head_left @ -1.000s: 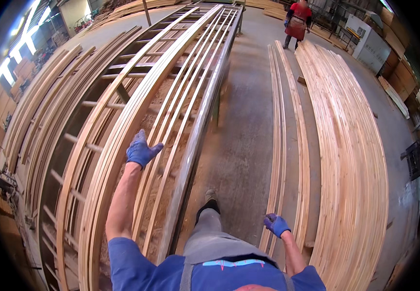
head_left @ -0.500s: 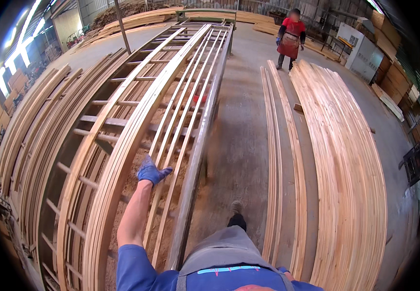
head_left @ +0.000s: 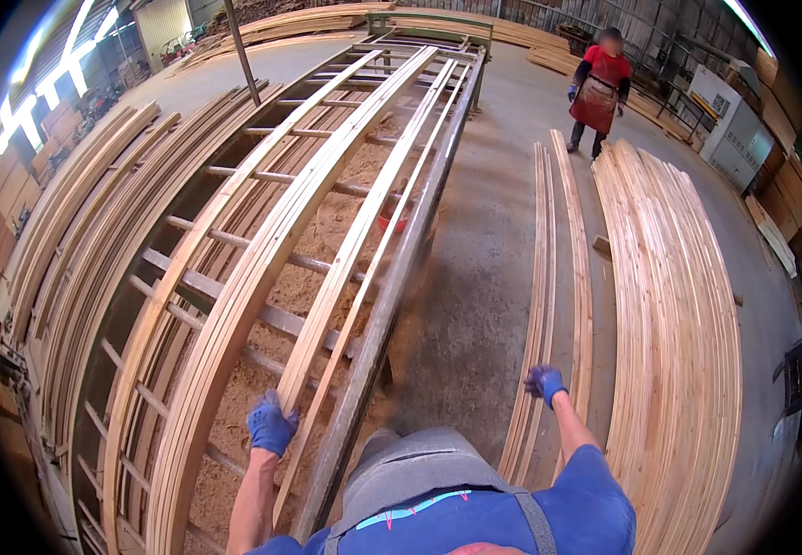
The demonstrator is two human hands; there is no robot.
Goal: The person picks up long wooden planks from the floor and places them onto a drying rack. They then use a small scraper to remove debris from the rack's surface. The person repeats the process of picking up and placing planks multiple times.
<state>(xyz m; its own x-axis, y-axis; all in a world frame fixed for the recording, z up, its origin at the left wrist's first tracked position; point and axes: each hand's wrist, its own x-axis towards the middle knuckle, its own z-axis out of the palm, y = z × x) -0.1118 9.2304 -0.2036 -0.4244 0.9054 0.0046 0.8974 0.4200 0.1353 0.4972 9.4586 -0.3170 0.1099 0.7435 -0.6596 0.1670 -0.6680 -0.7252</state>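
My left hand (head_left: 271, 424), in a blue glove, is closed around the near part of a pair of pale wooden strips (head_left: 341, 277) lying side by side on the roller conveyor. One thinner strip (head_left: 361, 301) runs apart to their right, beside the conveyor's metal rail (head_left: 392, 314). To the left of my hand lies a tight bundle of long boards (head_left: 262, 254). My right hand (head_left: 545, 384), also gloved in blue, hangs above strips on the floor (head_left: 540, 305) at my right. Its fingers are loosely bent and apart, with nothing visible in them.
A wide stack of boards (head_left: 674, 351) lies on the right. More boards (head_left: 123, 296) lie left of the conveyor. Sawdust (head_left: 276, 370) and a red container (head_left: 392, 220) show beneath the rollers (head_left: 308, 264). A person in a red apron (head_left: 597, 97) stands beyond the right stack.
My left hand has moved nearer my body and closed on strips. Two strips that lay apart are now together. My right hand has come up into view, and the view has shifted.
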